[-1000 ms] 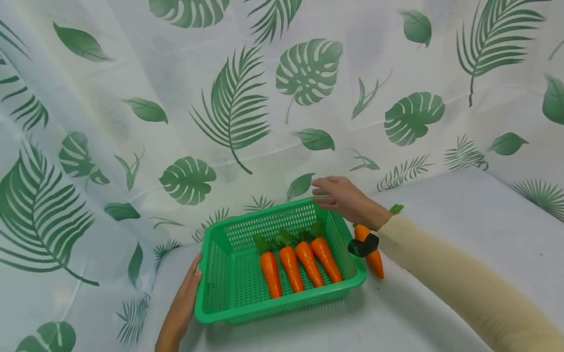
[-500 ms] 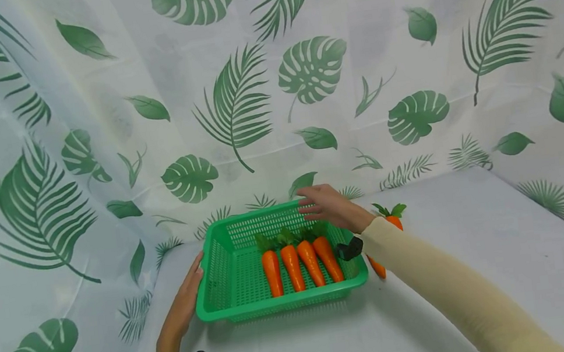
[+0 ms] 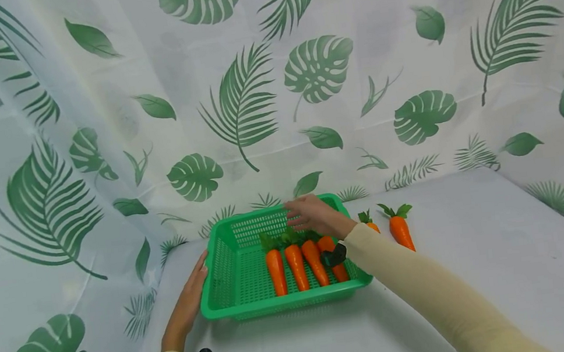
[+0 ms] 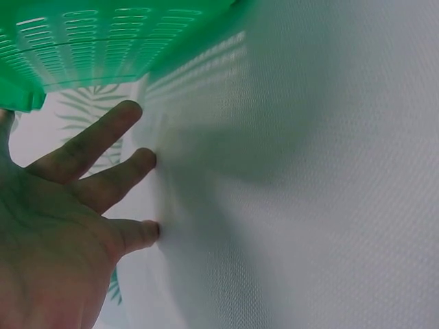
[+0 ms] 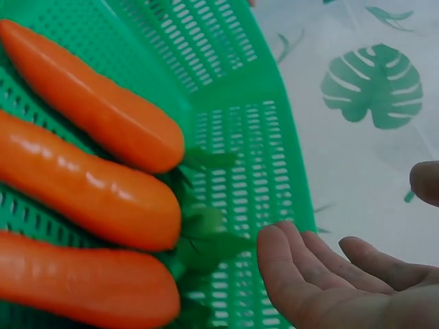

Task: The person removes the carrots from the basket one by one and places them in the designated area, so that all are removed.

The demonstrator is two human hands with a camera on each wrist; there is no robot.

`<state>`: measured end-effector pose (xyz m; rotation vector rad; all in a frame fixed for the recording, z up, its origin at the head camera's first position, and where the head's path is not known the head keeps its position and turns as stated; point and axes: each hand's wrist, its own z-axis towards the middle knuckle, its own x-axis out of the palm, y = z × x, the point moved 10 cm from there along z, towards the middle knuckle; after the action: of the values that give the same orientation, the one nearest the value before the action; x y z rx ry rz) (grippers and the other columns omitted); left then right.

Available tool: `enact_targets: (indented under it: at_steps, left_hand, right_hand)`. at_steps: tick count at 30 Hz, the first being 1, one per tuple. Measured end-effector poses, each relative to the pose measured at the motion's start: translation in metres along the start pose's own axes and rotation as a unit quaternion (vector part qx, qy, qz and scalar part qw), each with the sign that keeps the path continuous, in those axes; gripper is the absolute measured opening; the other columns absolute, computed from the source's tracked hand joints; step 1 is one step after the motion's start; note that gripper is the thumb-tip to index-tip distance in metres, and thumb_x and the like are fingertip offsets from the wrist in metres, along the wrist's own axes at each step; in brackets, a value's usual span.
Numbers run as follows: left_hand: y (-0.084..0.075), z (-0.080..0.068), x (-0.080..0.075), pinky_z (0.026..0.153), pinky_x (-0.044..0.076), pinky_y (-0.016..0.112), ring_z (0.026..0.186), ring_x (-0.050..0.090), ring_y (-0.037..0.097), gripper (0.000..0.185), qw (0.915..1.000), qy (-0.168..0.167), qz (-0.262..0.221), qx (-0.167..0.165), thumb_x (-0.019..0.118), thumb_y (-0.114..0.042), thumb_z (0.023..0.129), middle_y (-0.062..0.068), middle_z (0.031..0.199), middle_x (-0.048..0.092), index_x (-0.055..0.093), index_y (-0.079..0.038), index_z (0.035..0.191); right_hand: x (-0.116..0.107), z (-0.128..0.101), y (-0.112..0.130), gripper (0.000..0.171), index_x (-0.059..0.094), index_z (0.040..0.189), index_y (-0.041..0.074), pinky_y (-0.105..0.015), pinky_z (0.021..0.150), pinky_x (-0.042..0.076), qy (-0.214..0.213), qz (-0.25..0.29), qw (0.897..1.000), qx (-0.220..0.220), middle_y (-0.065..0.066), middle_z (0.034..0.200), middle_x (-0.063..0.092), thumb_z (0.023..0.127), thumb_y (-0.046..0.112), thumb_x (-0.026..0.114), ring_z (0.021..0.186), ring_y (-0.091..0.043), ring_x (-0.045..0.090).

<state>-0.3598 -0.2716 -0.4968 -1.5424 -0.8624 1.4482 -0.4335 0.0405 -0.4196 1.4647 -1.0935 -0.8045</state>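
Note:
A green plastic basket point(image 3: 287, 300) with slotted walls holds several orange carrots point(image 3: 276, 272) lying side by side, leafy tops toward the back. My left hand point(image 3: 187, 305) rests against the basket's left side; the left wrist view shows its fingers point(image 4: 103, 140) spread and straight, below the rim. Above the back right part of the basket is my right hand point(image 3: 315, 216), holding nothing. Its fingers point(image 5: 281, 264) are loosely extended near the carrot tops in the right wrist view. The right forearm partly covers the rightmost carrot and the basket's right side.
Two more carrots lie on the white table point(image 3: 481, 245) right of the basket: one carrot point(image 3: 401, 232) farther out, the other carrot point(image 3: 371, 225) mostly behind the right sleeve. A leaf-patterned sheet point(image 3: 272, 183) rises behind the basket and on both sides.
My right hand has moved left, from the basket's back right corner to over its inside. The two carrots outside show more separately now. My left hand keeps its place on the basket.

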Motion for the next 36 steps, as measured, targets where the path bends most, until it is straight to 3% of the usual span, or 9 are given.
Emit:
enact_targets:
  at_steps: [8, 23, 30, 36]
  left_hand:
    - [0.001, 0.002, 0.001, 0.128, 0.004, 0.063, 0.164, 0.003, 0.031, 0.064, 1.0, 0.0, -0.006, -0.001, 0.029, -0.05, 0.118, 0.003, 0.179, 0.01, 0.015, -0.024, 0.175]
    - [-0.004, 0.001, -0.001, 0.128, 0.005, 0.063, 0.164, 0.003, 0.029, 0.062, 1.0, 0.0, -0.006, 0.001, 0.029, -0.049, 0.118, 0.002, 0.179, 0.01, 0.016, -0.025, 0.174]
    - [-0.003, -0.001, -0.001, 0.128, 0.005, 0.064, 0.164, 0.004, 0.031, 0.063, 0.9999, -0.004, -0.01, -0.001, 0.03, -0.05, 0.118, 0.003, 0.179, 0.011, 0.018, -0.025, 0.174]
    - [0.001, 0.0, -0.001, 0.127, 0.005, 0.065, 0.164, 0.004, 0.03, 0.062, 0.9999, -0.006, -0.013, 0.001, 0.031, -0.05, 0.118, 0.003, 0.179, 0.012, 0.019, -0.026, 0.174]
  right_hand:
    - [0.022, 0.009, -0.021, 0.054, 0.04, 0.16, -0.009, -0.055, 0.114, 0.046, 0.016, -0.016, 0.999, 0.028, -0.038, 0.159, 0.039, 0.115, 0.019, 0.052, 0.144, -0.05, 0.047]
    - [0.045, 0.012, -0.043, 0.062, 0.03, 0.162, -0.01, -0.059, 0.112, 0.047, 0.021, -0.013, 0.998, 0.056, -0.04, 0.158, 0.039, 0.112, 0.016, 0.057, 0.141, -0.055, 0.048]
    - [0.055, 0.018, -0.051, 0.058, 0.04, 0.159, -0.009, -0.06, 0.108, 0.051, 0.027, -0.019, 0.997, 0.065, -0.038, 0.158, 0.039, 0.111, 0.018, 0.059, 0.141, -0.057, 0.046]
    - [0.059, 0.019, -0.057, 0.063, 0.038, 0.159, -0.011, -0.06, 0.104, 0.053, 0.03, -0.04, 0.996, 0.074, -0.039, 0.156, 0.041, 0.108, 0.019, 0.062, 0.14, -0.053, 0.049]
